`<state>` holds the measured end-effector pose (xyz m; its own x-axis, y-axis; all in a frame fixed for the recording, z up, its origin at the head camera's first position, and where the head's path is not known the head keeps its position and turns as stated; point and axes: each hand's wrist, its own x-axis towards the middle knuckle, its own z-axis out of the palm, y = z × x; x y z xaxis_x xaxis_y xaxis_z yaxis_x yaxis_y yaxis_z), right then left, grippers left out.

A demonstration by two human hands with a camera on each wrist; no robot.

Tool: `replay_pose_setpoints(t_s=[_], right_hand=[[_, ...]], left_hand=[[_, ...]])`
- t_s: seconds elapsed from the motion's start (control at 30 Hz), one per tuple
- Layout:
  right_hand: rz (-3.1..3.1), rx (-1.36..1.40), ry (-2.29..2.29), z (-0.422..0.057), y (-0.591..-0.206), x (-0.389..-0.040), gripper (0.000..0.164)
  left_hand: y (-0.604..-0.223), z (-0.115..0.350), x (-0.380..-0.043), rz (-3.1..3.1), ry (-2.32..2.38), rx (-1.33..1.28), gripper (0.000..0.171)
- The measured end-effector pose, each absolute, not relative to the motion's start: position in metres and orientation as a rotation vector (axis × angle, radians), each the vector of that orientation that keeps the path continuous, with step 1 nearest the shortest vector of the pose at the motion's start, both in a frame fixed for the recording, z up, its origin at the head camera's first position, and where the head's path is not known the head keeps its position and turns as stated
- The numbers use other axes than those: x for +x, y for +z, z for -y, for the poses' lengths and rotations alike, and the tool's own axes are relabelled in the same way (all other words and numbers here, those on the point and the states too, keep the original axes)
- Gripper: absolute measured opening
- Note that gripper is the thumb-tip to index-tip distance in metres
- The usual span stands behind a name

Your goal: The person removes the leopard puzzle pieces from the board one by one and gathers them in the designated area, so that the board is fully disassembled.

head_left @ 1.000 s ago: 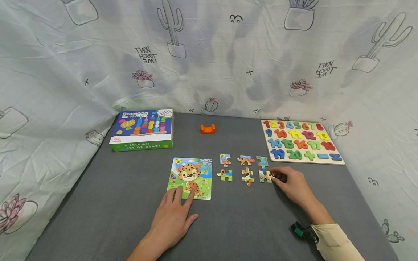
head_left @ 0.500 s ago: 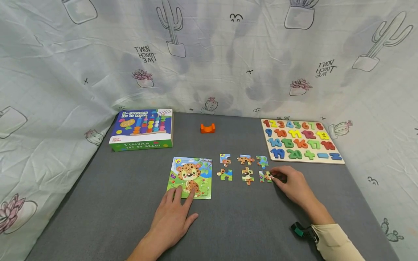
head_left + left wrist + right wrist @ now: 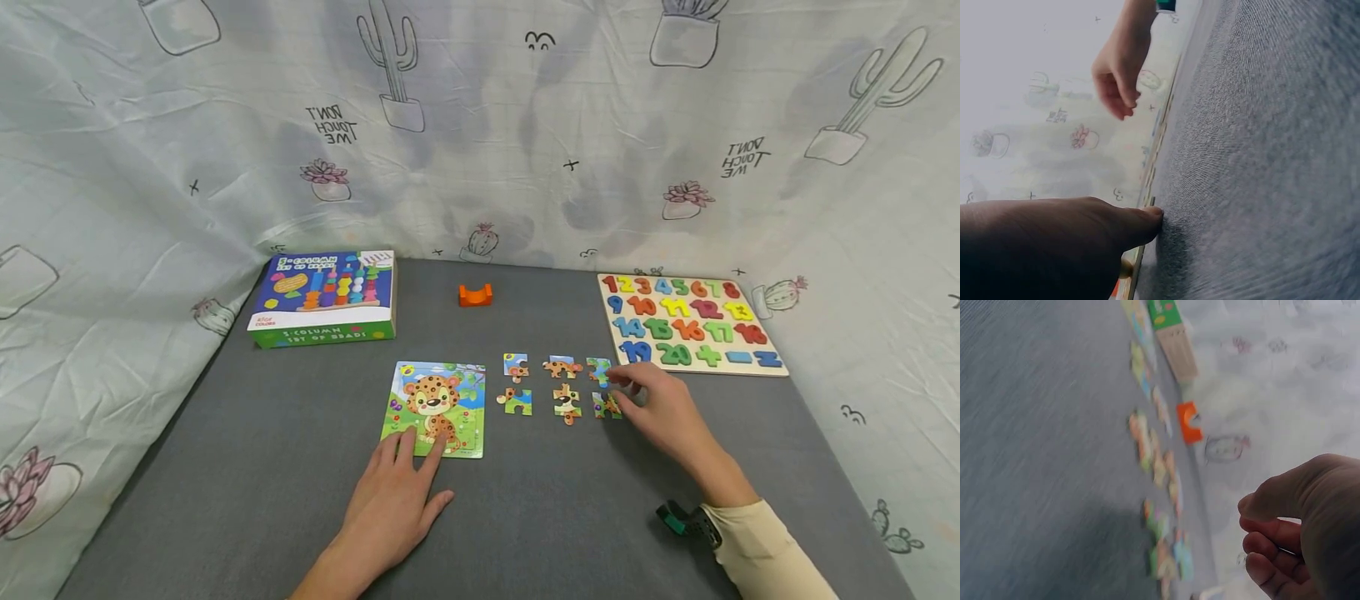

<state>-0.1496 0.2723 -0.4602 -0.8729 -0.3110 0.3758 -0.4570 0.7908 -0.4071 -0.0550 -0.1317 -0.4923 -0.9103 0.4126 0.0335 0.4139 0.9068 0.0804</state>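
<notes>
From my remote station, a left hand [image 3: 397, 500] lies at eight o'clock of six jigsaw pieces [image 3: 567, 402], its fingers extended and slightly spread, tips resting on the lower edge of a leopard-cub picture board [image 3: 468, 400]; the thumb stands apart, off the board. The board sits at nine o'clock of the pieces, which lie in two rows of three on the grey tabletop [image 3: 525, 533].

At three o'clock, a right hand [image 3: 663, 412] hovers, its fingers loosely curled round air; I cannot tell whether thumb and index finger touch. The thumb partly covers the four-o'clock piece [image 3: 605, 406], and the fingertips overlap the two-o'clock piece [image 3: 598, 367] in the head view.

At two o'clock, a wooden number board [image 3: 693, 369] carries rows of coloured numerals and arithmetic signs. Between nine and ten o'clock lies a "5-Column Set of Beads" box [image 3: 322, 300], its contents hidden from me. A small orange block [image 3: 476, 295] with a scooped top stands between ten and eleven.

The frame cuts off the cream right sleeve [image 3: 768, 550], above a black wrist strap [image 3: 705, 529]. My right wrist feed blurs the pieces; my left wrist feed shows the picture board only as a thin edge.
</notes>
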Motion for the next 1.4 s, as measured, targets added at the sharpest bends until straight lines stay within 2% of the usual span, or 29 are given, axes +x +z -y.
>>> replay_pose_setpoints(t_s=[0.23, 0.63, 1.13, 1.4], right_hand=[[2.659, 0.711, 0.819, -0.243, -0.448, -0.158, 0.032], [2.668, 0.931, 0.926, -0.180, -0.452, -0.162, 0.034], [2.813, 1.100, 0.778, -0.120, -0.478, -0.141, 0.043], [2.856, 1.053, 0.673, -0.105, -0.485, -0.135, 0.046]], left_hand=[[-0.491, 0.131, -0.054, 3.041, -0.159, -0.647, 0.073], [-0.490, 0.132, -0.053, 3.014, -0.126, -0.668, 0.074], [-0.493, 0.133, -0.052, 2.985, -0.100, -0.678, 0.077], [-0.494, 0.133, -0.053, 2.968, -0.096, -0.687, 0.076]])
